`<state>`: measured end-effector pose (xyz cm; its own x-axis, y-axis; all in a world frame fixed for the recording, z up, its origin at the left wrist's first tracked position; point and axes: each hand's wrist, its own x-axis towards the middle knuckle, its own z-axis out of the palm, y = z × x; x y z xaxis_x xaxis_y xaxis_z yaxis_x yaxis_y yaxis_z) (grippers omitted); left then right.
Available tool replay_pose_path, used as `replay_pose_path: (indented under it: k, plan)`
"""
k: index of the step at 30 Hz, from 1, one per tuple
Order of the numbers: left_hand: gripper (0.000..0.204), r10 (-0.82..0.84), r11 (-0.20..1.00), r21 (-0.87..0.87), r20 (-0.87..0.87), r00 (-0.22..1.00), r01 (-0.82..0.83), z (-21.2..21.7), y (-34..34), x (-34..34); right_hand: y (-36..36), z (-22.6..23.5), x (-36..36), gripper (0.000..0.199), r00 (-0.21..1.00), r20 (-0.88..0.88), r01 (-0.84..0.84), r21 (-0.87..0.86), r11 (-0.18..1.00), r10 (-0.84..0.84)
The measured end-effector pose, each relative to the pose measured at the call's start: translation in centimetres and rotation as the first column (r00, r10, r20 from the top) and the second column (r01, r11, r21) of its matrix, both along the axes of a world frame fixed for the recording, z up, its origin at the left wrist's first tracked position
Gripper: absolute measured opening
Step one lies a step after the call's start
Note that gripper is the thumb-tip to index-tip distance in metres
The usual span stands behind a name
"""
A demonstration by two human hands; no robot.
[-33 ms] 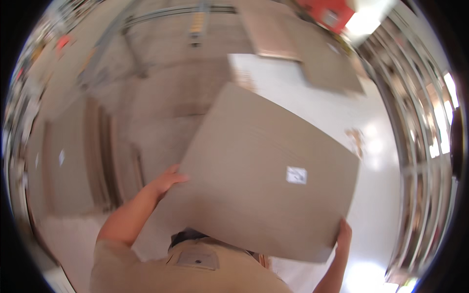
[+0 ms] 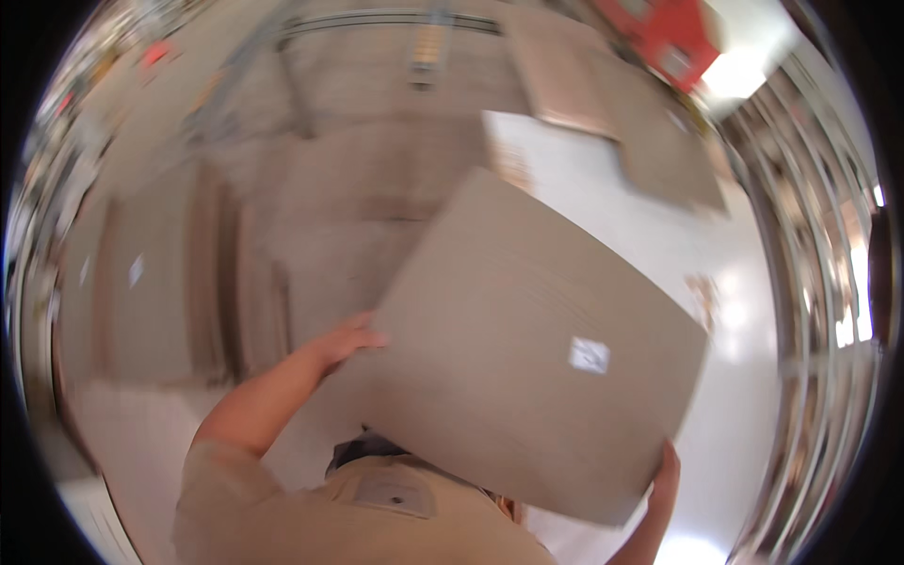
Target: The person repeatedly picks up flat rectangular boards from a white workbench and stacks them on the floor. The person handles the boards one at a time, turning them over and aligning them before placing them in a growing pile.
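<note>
Broad brown panel (image 2: 499, 311), white label (image 2: 589, 356)

A flat grey-brown rectangular panel (image 2: 499, 311), bearing a square white label (image 2: 589, 356), spans from a person's bare left hand (image 2: 351, 341) at its left edge to the bare right hand (image 2: 667, 474) by its lower-right corner. Grouped flat brown panels (image 2: 162, 292) sit left; grey shelving (image 2: 815, 311) stands right, past a smooth white surface (image 2: 739, 395).

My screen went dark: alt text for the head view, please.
A person's left hand and right hand hold opposite edges of a large brown panel bearing a white label. Similar panels appear blurred at left; a red object shows at upper right.
</note>
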<state>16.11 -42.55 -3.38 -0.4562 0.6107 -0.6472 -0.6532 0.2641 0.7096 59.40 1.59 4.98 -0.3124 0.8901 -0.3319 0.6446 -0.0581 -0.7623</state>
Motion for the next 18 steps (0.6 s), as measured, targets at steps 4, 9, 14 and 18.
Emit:
replay_pose_path:
  k: [4, 9, 14, 18]
  plan:
    - [0.086, 0.021, 0.997, 0.068, 0.013, 1.0, -0.022, -6.4, -1.1, 2.6, -1.8, 2.3, -0.4, 0.058, 0.9, -0.431, -0.14, -0.442, 0.886, -0.072]
    - [0.076, 0.263, 0.857, 0.395, 0.214, 0.941, -0.329, -9.0, -10.7, 4.5, -3.0, 0.0, -11.8, 0.058, 0.921, -0.384, -0.234, -0.409, 0.882, 0.066]
    - [0.077, 0.467, 0.809, 0.339, 0.123, 0.875, -0.48, -5.3, -17.7, 5.4, -5.1, 1.4, -21.6, 0.058, 0.891, -0.412, -0.358, -0.378, 0.854, 0.191]
    - [0.089, 0.735, 0.649, 0.197, 0.087, 0.673, -0.735, -2.6, -22.2, 9.9, -4.2, 3.1, -31.5, 0.058, 0.804, -0.498, -0.527, -0.344, 0.777, 0.325]
